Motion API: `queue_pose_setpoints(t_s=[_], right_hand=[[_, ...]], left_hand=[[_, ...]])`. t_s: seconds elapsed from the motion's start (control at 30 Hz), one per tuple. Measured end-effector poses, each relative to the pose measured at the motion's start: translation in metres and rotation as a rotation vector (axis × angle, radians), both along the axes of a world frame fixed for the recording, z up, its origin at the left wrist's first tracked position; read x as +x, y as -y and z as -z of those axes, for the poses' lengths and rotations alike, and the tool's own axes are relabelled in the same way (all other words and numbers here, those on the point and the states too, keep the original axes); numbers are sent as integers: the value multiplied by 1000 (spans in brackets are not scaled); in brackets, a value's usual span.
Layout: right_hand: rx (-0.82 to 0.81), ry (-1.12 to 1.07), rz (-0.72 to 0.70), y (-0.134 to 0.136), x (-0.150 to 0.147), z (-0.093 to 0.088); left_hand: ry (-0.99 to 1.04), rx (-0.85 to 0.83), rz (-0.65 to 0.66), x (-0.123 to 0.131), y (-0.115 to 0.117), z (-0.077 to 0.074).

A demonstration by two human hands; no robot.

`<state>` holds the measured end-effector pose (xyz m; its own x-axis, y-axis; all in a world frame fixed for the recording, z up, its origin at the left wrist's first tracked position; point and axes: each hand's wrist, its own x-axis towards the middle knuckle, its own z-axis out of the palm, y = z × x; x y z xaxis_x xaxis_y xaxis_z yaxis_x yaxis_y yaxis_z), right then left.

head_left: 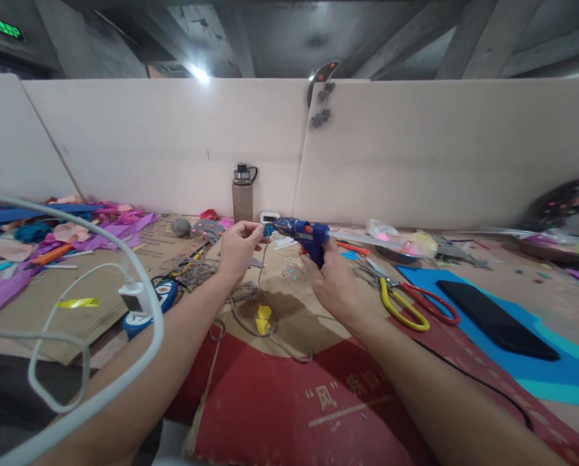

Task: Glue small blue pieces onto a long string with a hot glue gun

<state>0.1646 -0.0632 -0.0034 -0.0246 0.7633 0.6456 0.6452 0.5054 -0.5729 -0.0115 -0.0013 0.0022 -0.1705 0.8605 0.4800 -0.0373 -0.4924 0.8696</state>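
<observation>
My right hand [337, 277] is wrapped round the handle of a blue hot glue gun [313, 251], held up with its nozzle pointing left. My left hand [237, 248] pinches a small blue piece [269, 230] close to the nozzle; whether the two touch I cannot tell. A grey string [261, 266] hangs below the pinched piece. It runs down to the board, where a yellow cut piece [263, 320] lies against it. Underneath both hands is a red and tan cardboard sheet [338, 408].
Yellow-handled scissors [400, 309], red-handled scissors [435, 303] and a black phone [496, 318] lie on the right. A bottle [243, 197] stands by the white partition [173, 142]. At left are a white charger [135, 299], a looping cable [146, 278] and coloured paper scraps [70, 233].
</observation>
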Motion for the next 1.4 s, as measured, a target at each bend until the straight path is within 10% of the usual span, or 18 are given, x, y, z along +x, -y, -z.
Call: queue_pose_setpoints(t_s=[1.4], right_hand=[[-8,10,14,2,-2,2]], left_hand=[[31,-31,19,0,0,-1]])
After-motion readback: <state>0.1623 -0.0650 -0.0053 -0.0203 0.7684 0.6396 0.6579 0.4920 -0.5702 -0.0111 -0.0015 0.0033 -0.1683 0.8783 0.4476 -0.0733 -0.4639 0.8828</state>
